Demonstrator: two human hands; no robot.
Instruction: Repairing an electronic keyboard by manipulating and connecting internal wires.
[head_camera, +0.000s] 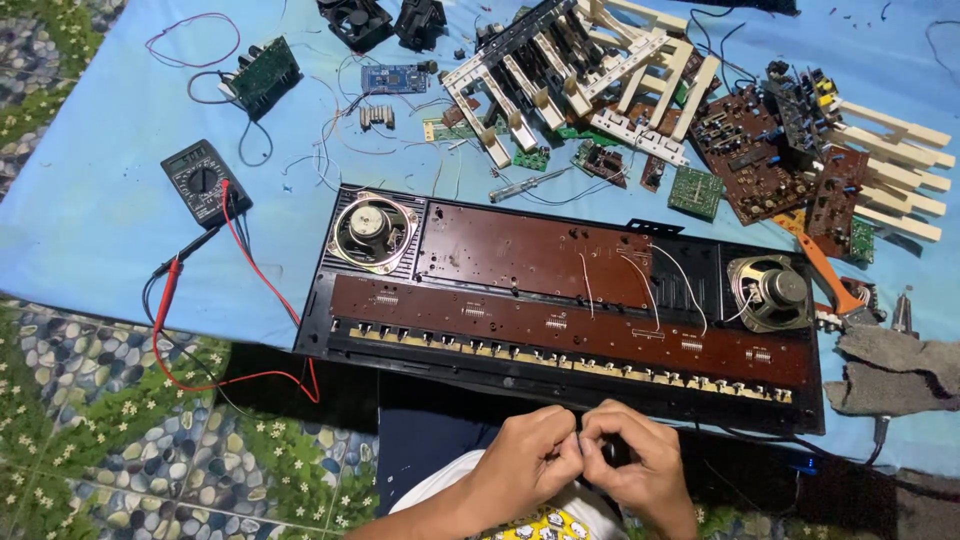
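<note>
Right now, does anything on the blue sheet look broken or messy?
Yes. The keyboard case lies open, its brown boards and two speakers bare. Its white key strips sit pulled out in a crooked heap behind it, with loose circuit boards and cut wires scattered around. Both hands pinch something too small to tell.

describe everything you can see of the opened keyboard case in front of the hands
The keyboard case is a long black plastic shell lying flat and open, slightly skewed, on a blue cloth. Two long brown circuit boards fill its middle, with thin white wires across them. A round speaker sits at its left end and another at its right. A row of small pale contacts runs along the near edge. The left hand and right hand, fingers pinched together, hover just before it without touching.
</note>
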